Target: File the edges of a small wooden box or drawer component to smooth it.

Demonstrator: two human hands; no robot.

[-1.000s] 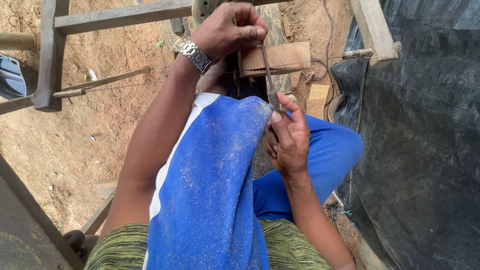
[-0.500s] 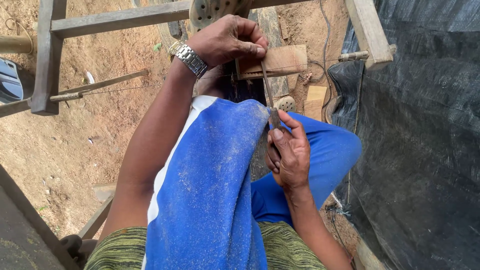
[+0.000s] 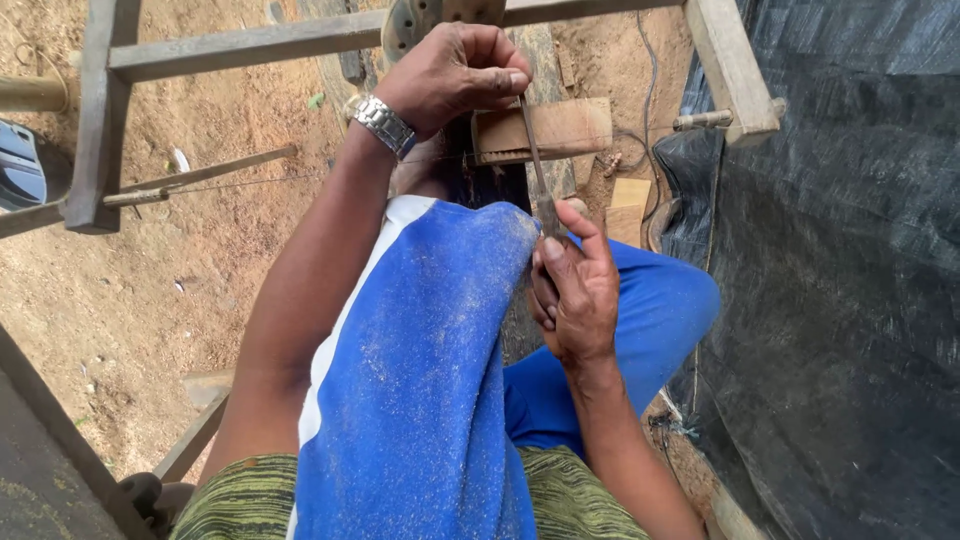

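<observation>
My left hand (image 3: 458, 72), with a metal wristwatch (image 3: 384, 124) on the wrist, is closed around the upper end of a thin metal file (image 3: 534, 165). My right hand (image 3: 577, 285) pinches the lower end of the same file by its handle. The file runs slantwise between both hands, just in front of a small wooden block (image 3: 545, 129). A round metal disc (image 3: 432, 14) shows above my left hand, partly hidden by it. My knee in blue shorts (image 3: 430, 360) fills the middle.
A wooden frame (image 3: 230, 45) crosses the top, with an upright post (image 3: 733, 62) at right. Black plastic sheeting (image 3: 850, 300) covers the right side. Sandy ground (image 3: 180, 260) lies at left. A dark grey slab edge (image 3: 40, 470) is at the bottom left.
Both hands keep their grip on the file. They have shifted slightly right and the view has tilted a little. The file sits at nearly the same slant.
</observation>
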